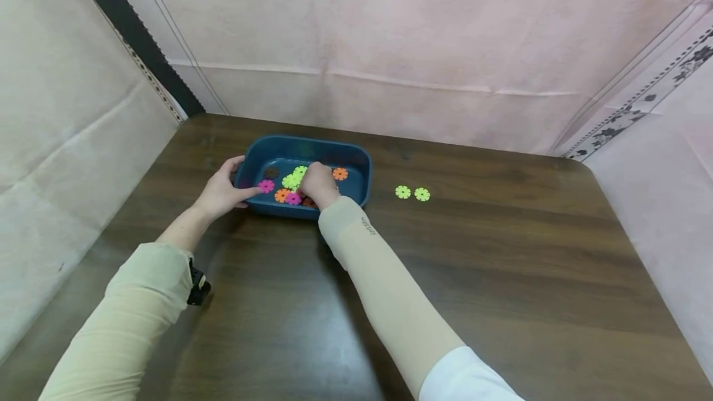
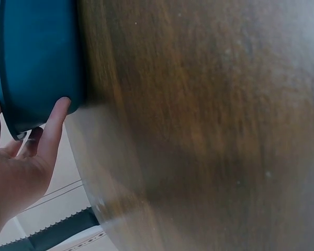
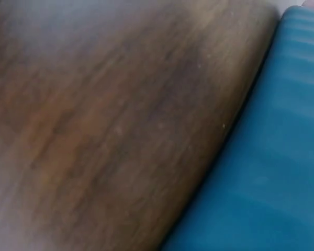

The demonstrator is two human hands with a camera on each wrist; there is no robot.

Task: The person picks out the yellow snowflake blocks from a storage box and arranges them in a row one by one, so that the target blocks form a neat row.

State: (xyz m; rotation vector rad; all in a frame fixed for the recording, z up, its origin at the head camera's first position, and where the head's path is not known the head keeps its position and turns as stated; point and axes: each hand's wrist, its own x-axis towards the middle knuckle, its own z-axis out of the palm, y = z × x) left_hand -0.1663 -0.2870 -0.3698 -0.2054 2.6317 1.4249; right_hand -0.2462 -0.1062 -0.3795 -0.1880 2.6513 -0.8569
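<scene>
Head view: near the centre of the frame, a dark-blue rectangular plastic tray with rounded corners [image 1: 312,148] is seen on a brown wood-grain table [image 1: 501,252]. Its left end is gripped by the left hand [image 1: 220,192], thumb over the rim. The right hand [image 1: 320,184] is held inside the tray; its fingertips are hidden, so whether anything is pinched cannot be told. Beside it are scattered flower-shaped yellow-green discs [image 1: 289,181], pink discs [image 1: 266,186] and orange discs [image 1: 340,174]. Two loose yellow-green discs [image 1: 403,192] are placed right of centre.

Left wrist view: at left, the tray's outer wall is touched by a finger.

Right wrist view: the right side is filled by the tray.
</scene>
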